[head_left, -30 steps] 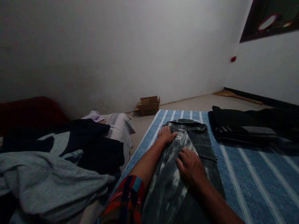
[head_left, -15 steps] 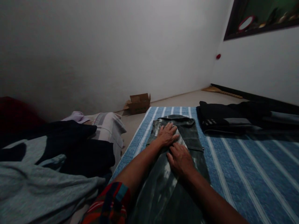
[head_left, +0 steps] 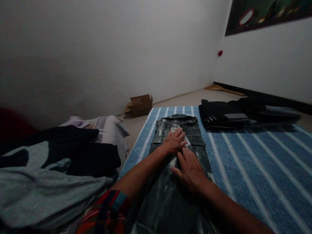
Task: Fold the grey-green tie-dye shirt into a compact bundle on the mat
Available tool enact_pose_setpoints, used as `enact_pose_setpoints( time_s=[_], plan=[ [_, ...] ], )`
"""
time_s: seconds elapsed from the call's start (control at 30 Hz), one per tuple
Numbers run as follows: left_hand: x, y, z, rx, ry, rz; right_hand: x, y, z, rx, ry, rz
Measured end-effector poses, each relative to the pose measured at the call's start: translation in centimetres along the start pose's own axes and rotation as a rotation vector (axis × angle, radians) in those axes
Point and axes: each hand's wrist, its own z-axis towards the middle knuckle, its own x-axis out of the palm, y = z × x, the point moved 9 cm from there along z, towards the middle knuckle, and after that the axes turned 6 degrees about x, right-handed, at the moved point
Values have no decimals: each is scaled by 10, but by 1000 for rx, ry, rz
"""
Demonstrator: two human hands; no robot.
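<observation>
A dark grey-green shirt or jacket with pale streaks (head_left: 168, 195) lies stretched out in front of me, its collar-like end at the far side. My left hand (head_left: 173, 141) rests flat on the pale patch near its middle, fingers pointing away and to the right. Just nearer and to the right, my right hand (head_left: 191, 167) lies on the same garment with its thumb apart and fingertips near the left hand. Neither hand grips anything. Under the garment spreads a blue cloth with white stripes (head_left: 234, 159).
Folded dark clothes (head_left: 224, 113) are stacked at the far right of the striped cloth. On the left lies a loose heap of grey and navy clothes (head_left: 80, 156). An open cardboard box (head_left: 141, 107) stands by the wall, and a broom (head_left: 223, 88) lies in the corner.
The view has shifted slightly, so the surroundings sit a little left and higher. My right hand's thumb has spread outward. Both hands are still on the garment.
</observation>
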Motion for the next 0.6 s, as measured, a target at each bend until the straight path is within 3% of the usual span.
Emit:
enact_pose_setpoints(
  time_s=[0.1,0.23,0.4,0.5,0.6],
  plan=[
    [12,-11,-9,9,64,-41,-1,-4,-14,29,16,-21],
    [22,-7,-9,-25,103,-72,-1,-13,-24,89,27,-25],
    [17,-11,-1,-74,146,-13,-4,-19,-27,143,43,-36],
    [9,-22,1,-96,104,33,-4,-22,-24,161,79,-16],
    [13,-29,3,-95,99,-19,-4,-23,-21,164,119,-5]
  ],
)
